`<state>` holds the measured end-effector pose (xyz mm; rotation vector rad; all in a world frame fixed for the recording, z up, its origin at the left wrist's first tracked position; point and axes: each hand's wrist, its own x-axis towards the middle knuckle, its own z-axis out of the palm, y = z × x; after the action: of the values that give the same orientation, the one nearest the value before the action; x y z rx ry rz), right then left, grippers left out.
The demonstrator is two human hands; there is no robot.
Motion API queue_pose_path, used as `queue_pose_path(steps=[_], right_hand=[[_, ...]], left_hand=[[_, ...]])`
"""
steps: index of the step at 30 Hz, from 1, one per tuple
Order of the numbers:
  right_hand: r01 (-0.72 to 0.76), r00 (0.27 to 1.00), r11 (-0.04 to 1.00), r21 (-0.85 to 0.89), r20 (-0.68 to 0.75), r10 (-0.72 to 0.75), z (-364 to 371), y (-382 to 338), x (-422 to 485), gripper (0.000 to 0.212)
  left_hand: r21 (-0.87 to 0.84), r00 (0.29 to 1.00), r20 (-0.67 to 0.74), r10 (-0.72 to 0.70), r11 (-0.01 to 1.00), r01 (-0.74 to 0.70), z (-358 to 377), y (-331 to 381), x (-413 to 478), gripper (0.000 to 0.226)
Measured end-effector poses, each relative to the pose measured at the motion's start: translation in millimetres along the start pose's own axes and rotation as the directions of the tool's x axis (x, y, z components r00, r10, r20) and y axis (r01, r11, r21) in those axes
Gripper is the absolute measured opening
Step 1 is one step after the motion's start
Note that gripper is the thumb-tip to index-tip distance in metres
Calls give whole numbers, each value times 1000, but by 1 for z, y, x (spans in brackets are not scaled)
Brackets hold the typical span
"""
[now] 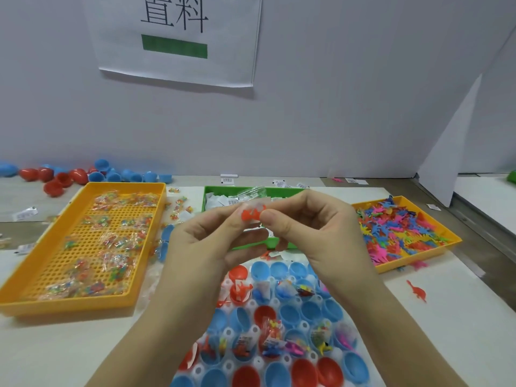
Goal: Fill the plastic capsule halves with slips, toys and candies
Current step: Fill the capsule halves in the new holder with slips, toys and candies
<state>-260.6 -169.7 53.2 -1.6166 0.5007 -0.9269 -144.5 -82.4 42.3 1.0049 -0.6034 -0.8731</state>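
Blue and red capsule halves (279, 317) are sitting open side up in a white holder (258, 360) at the near edge of the table (418, 344). Several halves in the middle rows are already holding small toys, candy packets and paper slips, while those in the nearest and farthest rows are showing bare insides.

Above the holder, both hands are meeting in mid-air. The left hand (203, 247) is pinching an orange toy (249, 215) between thumb and forefinger, and the right hand (315, 233) is pinching the same toy from the other side, its remaining fingers curling loosely. A pale scrap (257, 203) is sticking up just above the toy; it is too blurred to tell slip from wrapper.

Behind the hands, a green tray (272, 243) is holding white slips (220, 201). To its left, an orange perforated tray (69, 303) is carrying clear candy packets (111, 247). To the right, another orange tray (418, 263) is brimming with flat, multicoloured toys (396, 230), and a red dinosaur (417, 291) is lying alone on the table near it. Loose red and blue shells (83, 174) are resting along the back wall at the left, below a hanging paper sign (178, 37).
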Motion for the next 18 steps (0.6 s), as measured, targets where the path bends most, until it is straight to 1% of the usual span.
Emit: queue_pose_path(steps=[5, 9, 12, 14, 16, 18], right_hand=[[-28, 999, 999, 41, -15, 29, -1, -2, 1, 18], [-53, 999, 997, -55, -11, 52, -6, -5, 1, 22], [-48, 999, 992, -114, -3, 48, -10, -7, 0, 17], [-33, 999, 986, -164, -6, 33, -10, -5, 0, 10], [-27, 1000, 985, -168, -8, 26, -8, -2, 0, 4], [-35, 999, 990, -135, -14, 33, -5, 2, 1, 7]], left_hand=[[-14, 996, 66, -62, 998, 63, -4, 3, 3, 27], [-61, 987, 100, -129, 989, 136, -5, 5, 5, 32], [-29, 983, 121, -141, 989, 145, -5, 6, 5, 31], [-1, 985, 107, -137, 990, 138, -5, 6, 5, 27], [-7, 988, 69, -139, 990, 140, -6, 4, 5, 27], [-12, 990, 40, -134, 991, 135, -6, 3, 6, 26]])
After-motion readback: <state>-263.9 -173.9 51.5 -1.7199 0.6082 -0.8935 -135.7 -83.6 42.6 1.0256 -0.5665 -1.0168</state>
